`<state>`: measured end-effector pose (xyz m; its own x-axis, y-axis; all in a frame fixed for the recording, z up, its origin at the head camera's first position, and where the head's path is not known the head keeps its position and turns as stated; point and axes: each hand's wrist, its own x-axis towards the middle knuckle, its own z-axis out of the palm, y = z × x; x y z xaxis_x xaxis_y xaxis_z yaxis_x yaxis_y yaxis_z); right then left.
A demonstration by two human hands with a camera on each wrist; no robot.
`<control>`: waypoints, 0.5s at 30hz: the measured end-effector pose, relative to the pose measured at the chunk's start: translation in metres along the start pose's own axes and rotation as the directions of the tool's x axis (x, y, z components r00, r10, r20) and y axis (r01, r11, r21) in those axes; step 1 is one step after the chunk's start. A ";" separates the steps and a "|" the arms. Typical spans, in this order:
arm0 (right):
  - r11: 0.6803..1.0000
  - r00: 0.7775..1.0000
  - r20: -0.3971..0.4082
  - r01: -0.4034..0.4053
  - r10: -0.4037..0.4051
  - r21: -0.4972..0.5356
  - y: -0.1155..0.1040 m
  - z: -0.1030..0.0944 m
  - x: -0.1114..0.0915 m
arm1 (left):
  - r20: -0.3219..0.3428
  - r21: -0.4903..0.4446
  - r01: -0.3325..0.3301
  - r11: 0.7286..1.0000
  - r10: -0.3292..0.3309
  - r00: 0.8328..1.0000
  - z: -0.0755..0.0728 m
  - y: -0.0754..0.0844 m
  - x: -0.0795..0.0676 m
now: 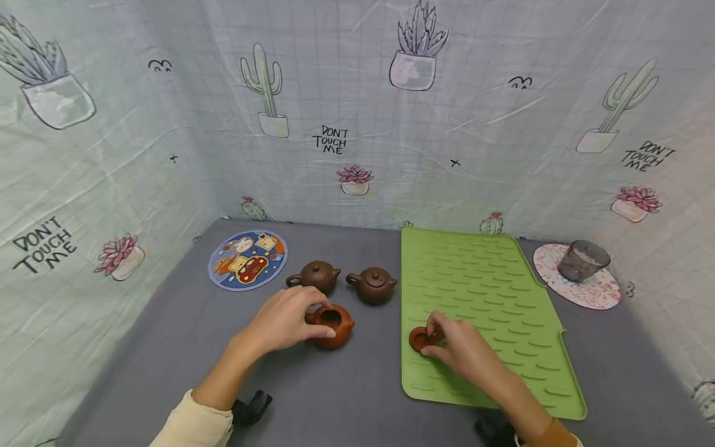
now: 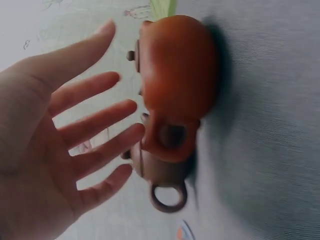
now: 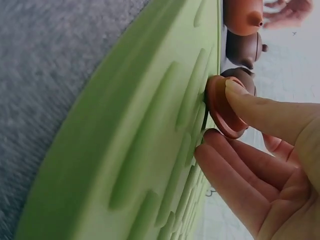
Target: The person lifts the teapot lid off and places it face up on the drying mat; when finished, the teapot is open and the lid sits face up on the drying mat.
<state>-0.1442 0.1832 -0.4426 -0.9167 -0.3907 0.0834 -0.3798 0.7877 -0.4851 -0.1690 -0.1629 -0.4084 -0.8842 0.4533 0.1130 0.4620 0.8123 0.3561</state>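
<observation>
**Red-brown teapot [image 1: 342,336] stands uncovered beside the left hand [image 1: 285,320], its small lid [image 1: 415,340] pinched in the right**

The pot sits upright on the grey table [image 1: 346,397], just under and beyond the left fingertips, its bare mouth facing up and its spout pointing off toward the right hand [image 1: 463,347]. The left hand is spread – thumb apart from four nearly straight fingers – around the top of the pot; whether a fingertip touches it, I cannot tell.

The right hand pinches the lid between thumb and fingers, hollow side up, low over the near left part of the green mat [image 1: 475,279]. Whether the lid touches the mat is hard to tell. The mat spreads beneath that hand and well beyond it.

Past the left hand stand two more pots with their lids on: a dark brown teapot [image 1: 319,279] straight beyond it, and a smile-marked teapot [image 1: 375,292] a little farther right. Beyond the left hand, to its left, lies a round blue mat [image 1: 223,273] with cartoon pictures. Beyond the right hand, to its right, a smoky cup [image 1: 578,264] rests on a pale patterned mat [image 1: 594,298].
</observation>
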 end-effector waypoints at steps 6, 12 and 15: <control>1.000 1.000 0.012 -0.016 0.016 -0.008 0.001 -0.006 0.002 | -0.029 -0.027 -0.029 0.999 0.029 0.999 -0.004 0.009 0.029; 0.986 0.998 -0.051 -0.049 0.042 -0.157 -0.003 -0.019 0.010 | -0.083 -0.069 -0.064 0.996 0.058 0.995 0.004 0.011 0.050; 0.975 0.993 -0.114 -0.018 -0.007 -0.221 -0.006 -0.025 0.018 | -0.113 -0.059 -0.078 0.995 0.071 0.991 0.009 0.011 0.056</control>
<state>-0.1615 0.1836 -0.4162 -0.9221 -0.3393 0.1858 -0.3808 0.8807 -0.2817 -0.2129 -0.1257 -0.4062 -0.8511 0.4658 0.2422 0.5249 0.7509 0.4007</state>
